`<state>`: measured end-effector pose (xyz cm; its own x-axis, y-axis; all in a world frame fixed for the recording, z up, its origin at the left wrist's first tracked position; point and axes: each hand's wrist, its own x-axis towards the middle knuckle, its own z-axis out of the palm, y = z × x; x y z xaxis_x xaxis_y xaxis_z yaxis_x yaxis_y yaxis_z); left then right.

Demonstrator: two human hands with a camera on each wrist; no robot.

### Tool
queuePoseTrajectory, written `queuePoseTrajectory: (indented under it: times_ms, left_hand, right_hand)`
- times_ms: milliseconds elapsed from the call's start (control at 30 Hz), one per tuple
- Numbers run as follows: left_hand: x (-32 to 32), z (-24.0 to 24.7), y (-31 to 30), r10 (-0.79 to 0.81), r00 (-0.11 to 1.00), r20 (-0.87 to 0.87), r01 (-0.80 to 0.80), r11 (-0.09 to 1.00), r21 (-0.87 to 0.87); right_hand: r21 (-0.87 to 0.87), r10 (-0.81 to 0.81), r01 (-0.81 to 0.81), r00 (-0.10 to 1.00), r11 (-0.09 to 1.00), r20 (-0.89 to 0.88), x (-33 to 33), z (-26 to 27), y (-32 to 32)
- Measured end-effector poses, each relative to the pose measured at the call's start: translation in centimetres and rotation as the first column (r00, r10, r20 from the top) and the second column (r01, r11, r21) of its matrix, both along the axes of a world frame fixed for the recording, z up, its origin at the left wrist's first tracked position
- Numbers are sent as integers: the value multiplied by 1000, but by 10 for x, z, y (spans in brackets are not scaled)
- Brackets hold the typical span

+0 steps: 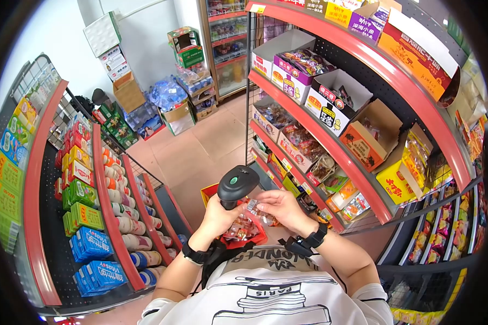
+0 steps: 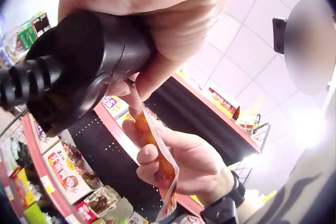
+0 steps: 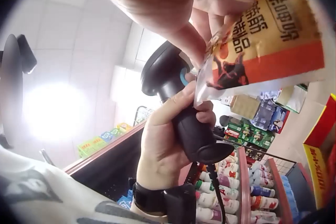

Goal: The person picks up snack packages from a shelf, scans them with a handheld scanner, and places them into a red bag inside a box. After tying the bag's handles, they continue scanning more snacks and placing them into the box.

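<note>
My left hand grips the handle of a black barcode scanner, its head tilted up and a green light showing on top. Between the hands is a small snack packet, gold and orange-red with dark printed characters and a clear edge. My right hand pinches this packet; in the right wrist view its fingers overlap the upper part. The packet's near corner lies right at the left thumb, beside the scanner. Below both hands, in the head view, sits a red open container of wrapped snacks.
On the left, a shelf carries drink cartons and bottles. A red-edged shelf on the right holds open snack boxes. Stacked cartons and wrapped bottles stand by the back wall, near a glass-fronted cabinet. The scanner's cord hangs down.
</note>
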<state>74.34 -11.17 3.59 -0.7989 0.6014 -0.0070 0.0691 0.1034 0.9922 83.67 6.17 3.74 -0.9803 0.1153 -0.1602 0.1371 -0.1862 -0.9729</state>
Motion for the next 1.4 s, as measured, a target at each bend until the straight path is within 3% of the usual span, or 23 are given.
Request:
queuePoseTrajectory:
  times_ms: [133, 300, 533, 700, 733, 800, 867, 1100, 1400]
  left_hand:
    - [1, 6, -1, -10, 1000, 0, 10, 994, -107]
    - [5, 9, -3, -41, 997, -64, 41, 999, 1]
    - [6, 11, -4, -52, 998, -33, 51, 999, -8]
    - [-6, 14, -17, -74, 997, -24, 73, 996, -51]
    - [-9, 17, -21, -100, 993, -57, 98, 994, -38]
    - [-13, 28, -34, -199, 976, -84, 191, 977, -96]
    - [-13, 38, -42, -285, 957, -55, 270, 945, -185]
    - [-7, 44, -37, -299, 954, -21, 289, 935, -207]
    - [-10, 49, -25, -402, 899, -176, 324, 878, -352]
  right_hand:
    - [58, -29, 31, 999, 998, -41, 1, -2, 0]
    - [-44, 66, -60, 986, 997, 155, -2, 1, 6]
    - [-85, 41, -33, 994, 996, 100, -6, -7, 6]
    - [249, 15, -28, 998, 968, 53, -19, 2, 36]
    - [342, 22, -32, 999, 939, 34, -22, 8, 49]
    - [633, 62, -60, 998, 772, 19, -28, 7, 81]
    - [578, 108, -85, 994, 812, -6, -34, 7, 100]
    - [656, 247, -270, 960, 705, 129, -44, 24, 105]
    - [665, 400, -458, 881, 590, 252, -58, 20, 97]
